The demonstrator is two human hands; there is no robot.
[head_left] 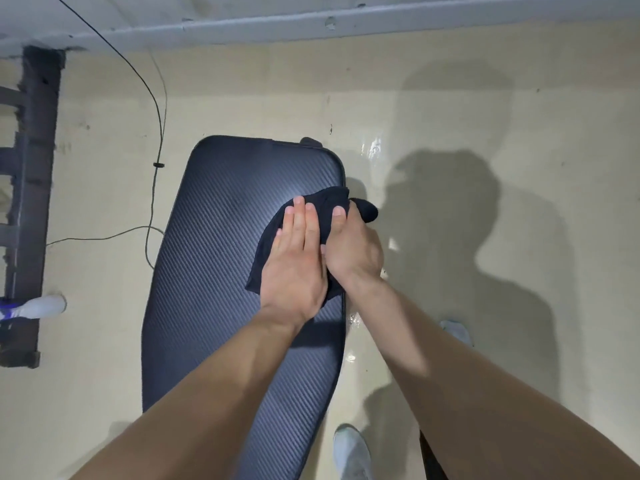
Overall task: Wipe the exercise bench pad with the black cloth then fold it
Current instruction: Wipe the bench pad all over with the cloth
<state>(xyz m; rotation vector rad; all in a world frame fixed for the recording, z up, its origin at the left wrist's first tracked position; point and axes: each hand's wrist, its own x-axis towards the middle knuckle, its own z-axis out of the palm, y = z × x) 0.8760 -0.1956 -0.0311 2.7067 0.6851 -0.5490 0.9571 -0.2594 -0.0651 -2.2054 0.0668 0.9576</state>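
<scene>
Bench pad (214, 271): we see a dark ribbed pad running from 12 o'clock down toward 6 o'clock; its near end is cut off by the frame edge and partly covered by our forearms.
Black cloth (322, 206): bunched at the pad's 3 o'clock edge, one end hanging past the edge over the floor; most of it is hidden beneath both hands, so we cannot tell how it is folded.
Left hand (294, 265): flat, fingers together and extended, palm pressing the cloth onto the pad.
Right hand (353, 251): closed around the cloth at the pad's edge, thumb on top; its fingers are hidden underneath.
Cable (157, 133): thin, at 10 o'clock, trailing across the floor.
Shoe (351, 452): pale, at 5 o'clock, partly cut off.
</scene>
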